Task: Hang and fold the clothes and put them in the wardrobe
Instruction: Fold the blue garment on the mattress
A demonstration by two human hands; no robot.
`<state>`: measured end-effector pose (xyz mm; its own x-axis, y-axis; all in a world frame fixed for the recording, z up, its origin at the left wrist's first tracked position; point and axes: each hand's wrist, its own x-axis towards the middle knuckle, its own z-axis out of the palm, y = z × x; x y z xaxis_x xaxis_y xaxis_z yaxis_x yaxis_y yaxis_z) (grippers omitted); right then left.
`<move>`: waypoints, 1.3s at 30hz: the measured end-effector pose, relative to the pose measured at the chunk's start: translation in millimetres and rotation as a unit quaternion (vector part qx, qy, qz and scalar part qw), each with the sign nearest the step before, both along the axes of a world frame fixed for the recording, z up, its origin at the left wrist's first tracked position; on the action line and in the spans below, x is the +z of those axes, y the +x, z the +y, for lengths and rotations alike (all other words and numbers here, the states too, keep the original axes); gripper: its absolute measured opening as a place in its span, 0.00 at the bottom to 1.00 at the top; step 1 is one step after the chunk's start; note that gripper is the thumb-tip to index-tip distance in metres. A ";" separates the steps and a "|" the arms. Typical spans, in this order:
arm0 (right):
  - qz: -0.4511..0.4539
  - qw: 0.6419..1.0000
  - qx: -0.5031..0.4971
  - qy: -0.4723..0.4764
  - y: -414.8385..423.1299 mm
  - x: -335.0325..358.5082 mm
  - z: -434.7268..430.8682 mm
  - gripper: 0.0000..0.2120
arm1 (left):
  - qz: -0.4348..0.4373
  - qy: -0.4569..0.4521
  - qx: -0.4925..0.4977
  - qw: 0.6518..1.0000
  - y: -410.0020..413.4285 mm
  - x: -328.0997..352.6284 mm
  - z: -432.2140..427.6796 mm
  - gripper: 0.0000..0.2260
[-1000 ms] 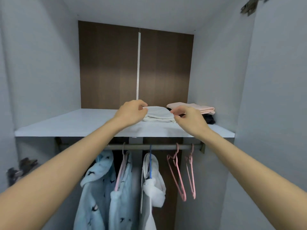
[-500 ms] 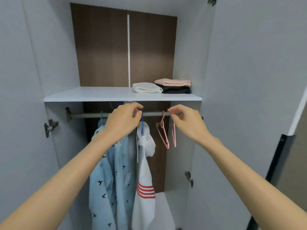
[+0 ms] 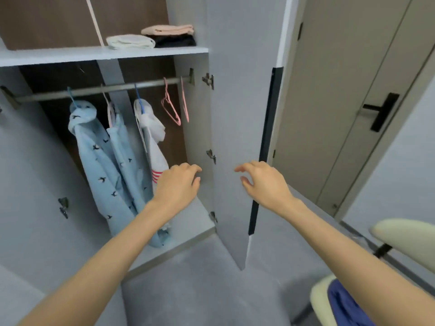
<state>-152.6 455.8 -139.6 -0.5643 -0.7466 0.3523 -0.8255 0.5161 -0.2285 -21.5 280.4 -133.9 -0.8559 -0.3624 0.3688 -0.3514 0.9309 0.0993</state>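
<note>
Hands — left [image 3: 177,184], right [image 3: 263,182] — hang empty before wardrobe [image 3: 200,50].

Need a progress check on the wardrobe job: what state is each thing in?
wardrobe door, open
white cloth, folded on shelf
pink cloth, folded atop dark cloth
bird-print garments, hung on rail
striped white garment, hung
pink hangers, empty on rail
blue cloth, lying on chair
left hand, empty
right hand, empty
room door, closed
</note>
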 end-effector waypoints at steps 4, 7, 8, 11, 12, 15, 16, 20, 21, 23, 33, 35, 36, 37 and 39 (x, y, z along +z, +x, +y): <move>0.010 0.997 -0.060 0.048 2.8 -48.7 75.7 0.16 | -0.054 -0.038 -0.059 0.996 -16.7 -34.8 62.0 0.15; 0.002 0.992 -0.099 0.082 0.7 -79.1 129.2 0.16 | -0.075 -0.025 -0.091 0.993 -34.9 -58.6 105.6 0.16; -0.007 0.989 -0.114 0.093 -1.3 -88.1 149.1 0.16 | -0.084 -0.019 -0.103 0.991 -43.8 -67.2 122.8 0.16; -0.043 0.979 -0.161 0.119 -11.3 -120.0 214.5 0.17 | -0.117 -0.030 -0.142 0.982 -73.3 -97.5 180.5 0.15; -0.054 0.975 -0.177 0.126 -15.3 -131.7 237.1 0.17 | -0.132 -0.038 -0.157 0.978 -84.5 -108.1 201.2 0.15; -0.093 0.956 -0.236 0.146 -27.2 -165.8 301.5 0.17 | -0.179 -0.050 -0.197 0.962 -119.2 -141.4 261.6 0.15; -0.106 0.949 -0.255 0.154 -31.0 -177.1 321.8 0.17 | -0.194 -0.048 -0.209 0.957 -130.7 -152.8 281.2 0.15; -0.157 0.914 -0.314 0.205 -45.9 -218.9 393.8 0.14 | -0.248 -0.035 -0.239 0.938 -172.8 -199.5 353.2 0.15; -0.168 0.905 -0.325 0.215 -49.9 -228.4 408.7 0.13 | -0.260 -0.033 -0.245 0.933 -181.4 -210.4 367.8 0.15; -0.191 0.891 -0.343 0.225 -57.6 -246.3 433.7 0.15 | -0.283 -0.037 -0.262 0.922 -196.1 -230.6 392.0 0.15; -0.261 0.845 -0.380 0.271 -93.6 -346.5 495.5 0.23 | -0.328 -0.052 -0.327 0.885 -245.3 -335.2 454.5 0.14; -0.270 0.841 -0.381 0.274 -97.6 -372.4 501.4 0.24 | -0.329 -0.049 -0.337 0.881 -249.0 -362.4 464.1 0.15; -0.279 0.838 -0.383 0.272 -99.1 -386.1 503.9 0.26 | -0.331 -0.048 -0.342 0.878 -249.7 -376.3 468.4 0.15; -0.289 0.835 -0.386 0.267 -100.4 -400.2 506.4 0.27 | -0.331 -0.047 -0.344 0.877 -250.0 -390.9 472.2 0.15; -0.301 0.829 -0.393 0.260 -102.5 -427.5 511.8 0.30 | -0.325 -0.047 -0.349 0.878 -248.7 -420.1 478.4 0.16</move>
